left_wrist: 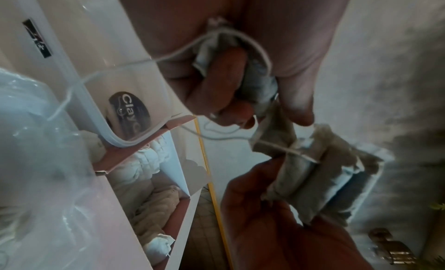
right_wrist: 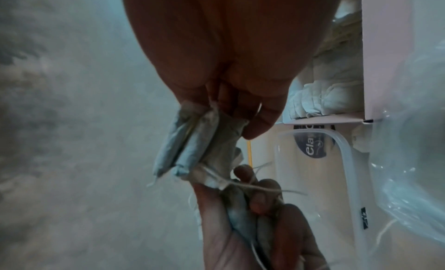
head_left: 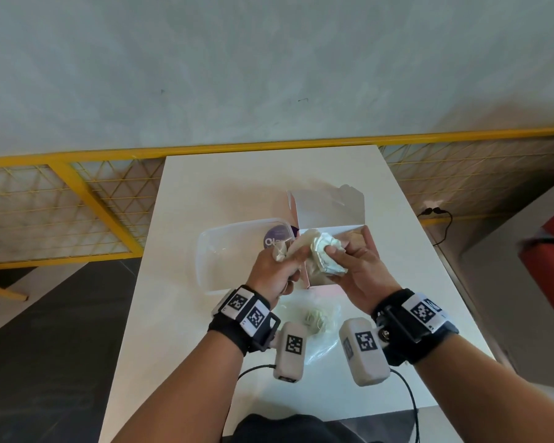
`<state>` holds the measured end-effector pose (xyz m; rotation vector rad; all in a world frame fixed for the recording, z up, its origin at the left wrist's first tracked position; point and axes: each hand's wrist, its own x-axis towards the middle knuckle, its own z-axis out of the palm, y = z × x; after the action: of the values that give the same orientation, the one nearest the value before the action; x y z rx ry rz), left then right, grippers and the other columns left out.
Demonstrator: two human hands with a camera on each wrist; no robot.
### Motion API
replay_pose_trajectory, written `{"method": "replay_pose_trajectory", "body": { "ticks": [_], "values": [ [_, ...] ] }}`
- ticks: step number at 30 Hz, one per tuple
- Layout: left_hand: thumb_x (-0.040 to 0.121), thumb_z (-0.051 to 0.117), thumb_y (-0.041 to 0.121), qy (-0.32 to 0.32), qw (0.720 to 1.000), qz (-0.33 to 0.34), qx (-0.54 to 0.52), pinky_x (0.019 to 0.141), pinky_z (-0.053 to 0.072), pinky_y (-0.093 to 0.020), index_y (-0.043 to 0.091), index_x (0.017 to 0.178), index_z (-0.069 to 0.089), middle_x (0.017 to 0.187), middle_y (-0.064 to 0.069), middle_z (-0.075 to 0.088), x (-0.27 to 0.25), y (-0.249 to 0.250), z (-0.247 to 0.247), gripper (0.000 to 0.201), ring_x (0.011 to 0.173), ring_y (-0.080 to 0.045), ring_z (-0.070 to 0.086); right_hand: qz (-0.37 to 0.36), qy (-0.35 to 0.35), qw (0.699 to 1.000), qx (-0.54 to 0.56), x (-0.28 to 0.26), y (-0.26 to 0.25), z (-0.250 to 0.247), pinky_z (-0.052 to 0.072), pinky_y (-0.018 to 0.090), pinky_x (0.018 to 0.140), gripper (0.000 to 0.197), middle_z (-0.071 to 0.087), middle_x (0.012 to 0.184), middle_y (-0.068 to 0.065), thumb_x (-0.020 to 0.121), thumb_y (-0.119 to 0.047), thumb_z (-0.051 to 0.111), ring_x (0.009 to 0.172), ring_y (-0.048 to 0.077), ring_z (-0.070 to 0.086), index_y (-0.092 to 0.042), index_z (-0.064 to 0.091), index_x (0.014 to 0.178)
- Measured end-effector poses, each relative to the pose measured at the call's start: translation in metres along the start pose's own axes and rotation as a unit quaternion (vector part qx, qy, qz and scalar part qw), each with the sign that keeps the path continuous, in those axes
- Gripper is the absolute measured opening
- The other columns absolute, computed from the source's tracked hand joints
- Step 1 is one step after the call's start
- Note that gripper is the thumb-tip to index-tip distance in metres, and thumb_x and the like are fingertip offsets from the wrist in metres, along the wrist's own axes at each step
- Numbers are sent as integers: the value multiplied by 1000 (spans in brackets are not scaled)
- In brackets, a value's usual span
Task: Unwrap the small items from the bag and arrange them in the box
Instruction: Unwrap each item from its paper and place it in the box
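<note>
Over the pink cardboard box (head_left: 328,227) both hands hold small white tea-bag-like sachets with strings. My left hand (head_left: 287,262) grips a bunch of sachets (head_left: 298,243), fingers curled round them (left_wrist: 258,84). My right hand (head_left: 338,252) pinches a folded pair of sachets (head_left: 323,255), which looks grey in the right wrist view (right_wrist: 185,146). A thin string (left_wrist: 284,149) runs between the two bundles. The box stands open with its lid up, and several sachets (left_wrist: 149,179) lie inside. The clear plastic bag (head_left: 315,319) lies on the table near me, between my wrists.
A clear plastic container (head_left: 234,251) with a purple oval label sits left of the box, touching it. The white table (head_left: 205,193) is narrow, with a yellow mesh railing (head_left: 103,203) behind and to the left. A cable (head_left: 445,225) hangs at the right.
</note>
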<state>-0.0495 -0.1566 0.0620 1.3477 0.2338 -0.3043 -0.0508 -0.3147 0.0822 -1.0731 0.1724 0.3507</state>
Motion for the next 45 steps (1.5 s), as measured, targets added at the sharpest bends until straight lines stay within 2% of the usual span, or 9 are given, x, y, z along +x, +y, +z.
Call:
{"method": "replay_pose_trajectory", "body": {
  "ticks": [4, 9, 16, 21, 24, 27, 30, 35, 45],
  "values": [
    [87, 67, 20, 37, 998, 39, 31, 38, 25, -18, 13, 71, 65, 50, -5, 48, -3, -1, -10, 18, 46, -18, 39, 23, 17, 997, -66, -3, 9, 1, 56, 38, 77, 37, 64, 102, 22, 82, -5, 62, 91, 30, 63, 10, 51, 114],
    [87, 67, 23, 31, 987, 78, 136, 38, 27, -17, 5, 75, 65, 49, -8, 51, -3, 9, -23, 21, 37, -14, 41, -55, 40, 955, -289, -13, 3, -1, 50, 17, 69, 18, 67, 64, -13, 78, 1, 70, 63, 1, 60, -3, 64, 94],
    [84, 70, 19, -15, 980, 43, 193, 35, 26, -14, 12, 73, 66, 45, 2, 50, -5, 10, -18, 14, 32, -6, 41, -120, 46, 922, -366, -25, -12, 10, 45, 22, 70, 9, 49, 69, 4, 71, 1, 76, 57, -3, 48, -1, 70, 76],
    [83, 65, 15, -65, 981, 36, 181, 40, 23, -21, 24, 63, 68, 51, -5, 49, -10, 8, -17, 22, 38, -8, 44, -90, 42, 943, -319, -17, -8, 6, 47, 15, 59, 24, 53, 60, -10, 75, 5, 71, 53, -1, 51, -2, 65, 96],
    [87, 64, 13, -87, 981, 25, 171, 41, 23, -21, 10, 86, 71, 52, 1, 52, -11, 4, -16, 8, 43, -8, 48, -48, 37, 947, -315, -10, -3, 0, 50, 16, 66, 36, 61, 65, -5, 78, -1, 71, 60, 0, 56, -10, 60, 111],
    [82, 66, 26, -95, 984, 11, 152, 41, 26, -21, 6, 97, 68, 60, 0, 55, -13, 1, -15, 25, 49, -12, 52, -4, 12, 943, -334, -7, -1, -4, 49, 33, 79, 16, 66, 86, 18, 82, -7, 68, 81, 18, 59, -2, 66, 97],
    [81, 64, 42, -58, 997, -33, 41, 41, 29, -19, 10, 95, 63, 79, -5, 59, -14, -2, -15, 34, 54, -12, 50, -38, 40, 949, -312, -13, -8, -2, 44, 34, 78, 5, 56, 76, 0, 80, 0, 68, 78, 18, 52, 3, 65, 79],
    [90, 46, 34, 51, 964, -109, -236, 41, 30, -16, 19, 80, 56, 69, 0, 58, -13, 1, -18, 20, 58, -14, 49, -57, 21, 934, -351, -15, -26, -8, 44, 12, 64, 15, 59, 67, -9, 77, 1, 70, 65, 3, 53, -10, 62, 69],
    [96, 44, 29, 26, 978, -112, -172, 37, 31, -18, 13, 94, 52, 63, -3, 56, -12, -9, -12, 18, 45, -14, 49, -138, -86, 831, -532, -21, -29, 18, 30, -5, 72, 19, 58, 84, -14, 70, -9, 79, 78, -28, 41, 4, 68, 78]
  ]
}}
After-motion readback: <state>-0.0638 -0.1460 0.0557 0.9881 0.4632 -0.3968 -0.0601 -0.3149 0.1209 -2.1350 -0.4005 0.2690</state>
